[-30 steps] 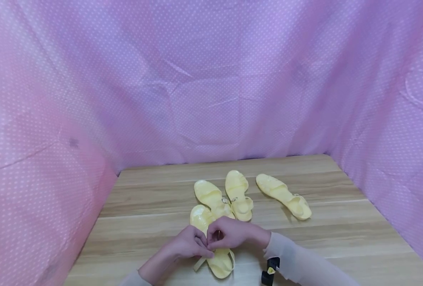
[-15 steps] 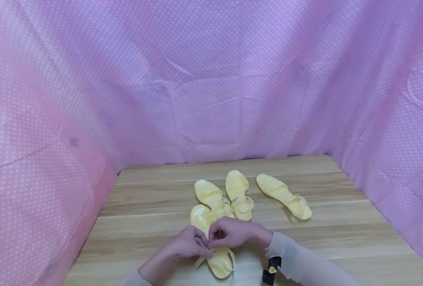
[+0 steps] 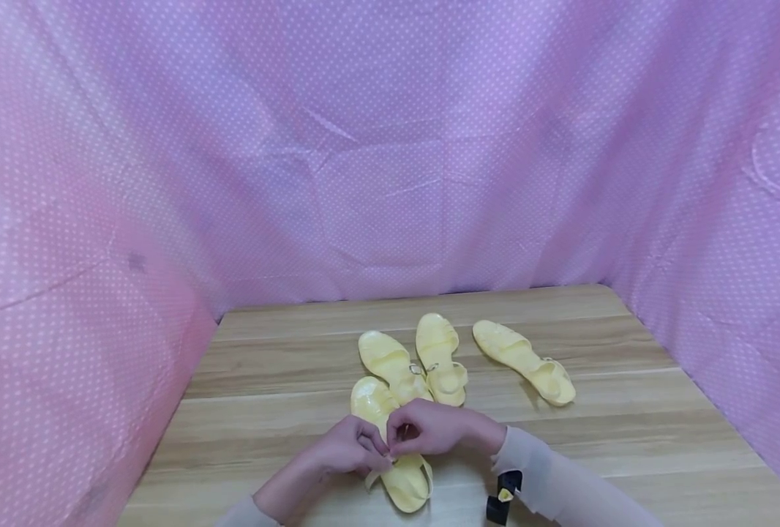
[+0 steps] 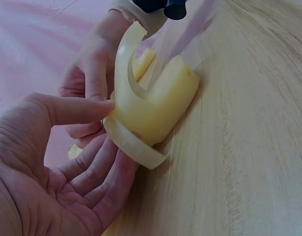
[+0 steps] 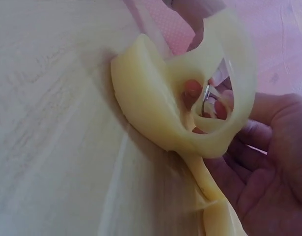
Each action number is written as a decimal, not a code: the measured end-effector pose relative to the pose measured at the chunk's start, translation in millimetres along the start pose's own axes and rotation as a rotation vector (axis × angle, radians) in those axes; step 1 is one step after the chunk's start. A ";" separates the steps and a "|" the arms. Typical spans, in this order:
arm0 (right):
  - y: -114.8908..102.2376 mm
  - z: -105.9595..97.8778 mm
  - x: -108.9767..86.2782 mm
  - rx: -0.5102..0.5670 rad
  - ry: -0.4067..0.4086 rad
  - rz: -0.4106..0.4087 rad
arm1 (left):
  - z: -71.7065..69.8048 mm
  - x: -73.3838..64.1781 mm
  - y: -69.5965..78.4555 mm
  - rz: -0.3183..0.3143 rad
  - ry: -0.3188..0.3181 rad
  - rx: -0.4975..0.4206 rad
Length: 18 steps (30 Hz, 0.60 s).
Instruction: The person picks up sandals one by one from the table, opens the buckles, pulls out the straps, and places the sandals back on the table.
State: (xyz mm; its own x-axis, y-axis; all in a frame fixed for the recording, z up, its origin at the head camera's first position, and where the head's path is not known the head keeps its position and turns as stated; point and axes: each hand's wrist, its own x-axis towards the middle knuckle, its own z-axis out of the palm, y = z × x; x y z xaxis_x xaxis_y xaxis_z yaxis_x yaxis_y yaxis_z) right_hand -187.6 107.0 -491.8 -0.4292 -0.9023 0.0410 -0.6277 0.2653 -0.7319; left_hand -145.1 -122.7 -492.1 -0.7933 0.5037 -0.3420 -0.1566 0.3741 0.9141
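A pale yellow jelly sandal point(image 3: 408, 489) lies nearest the person, toe pointing away, under both hands. My left hand point(image 3: 350, 446) pinches its ankle strap point(image 4: 136, 150) between thumb and fingers, and the loose strap end sticks out past the fingers in the left wrist view. On the other side, my right hand point(image 3: 432, 428) holds the strap at a small metal buckle point(image 5: 205, 98), seen through the strap loop in the right wrist view. The fingertips of both hands meet there. In the head view the hands hide the sandal's middle and the buckle.
Beyond the hands lie two more yellow sandals, one on the left point(image 3: 383, 351) and one on the right point(image 3: 437, 340), close together. A third one point(image 3: 525, 362) lies apart to the right. Pink dotted cloth point(image 3: 390, 183) walls in the wooden table point(image 3: 285, 351).
The loose strap end at the left has drawn in toward the sandal. My right hand has shifted slightly right, and the other sandals stay where they were.
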 end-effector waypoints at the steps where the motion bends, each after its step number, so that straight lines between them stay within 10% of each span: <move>1: -0.1 0.0 0.3 0.006 0.004 -0.004 | -0.4 -0.1 0.3 0.002 -0.005 -0.006; 18: -2.1 -1.4 -0.6 0.013 0.001 -0.026 | -6.8 -0.5 3.3 0.023 -0.081 -0.045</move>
State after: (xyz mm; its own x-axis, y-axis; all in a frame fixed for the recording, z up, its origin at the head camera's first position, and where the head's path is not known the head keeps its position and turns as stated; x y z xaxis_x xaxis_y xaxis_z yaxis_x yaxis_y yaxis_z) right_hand -186.8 107.5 -489.4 -0.4132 -0.9086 0.0608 -0.6301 0.2371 -0.7394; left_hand -149.3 -127.0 -487.4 -0.7473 0.5734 -0.3358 -0.1670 0.3271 0.9301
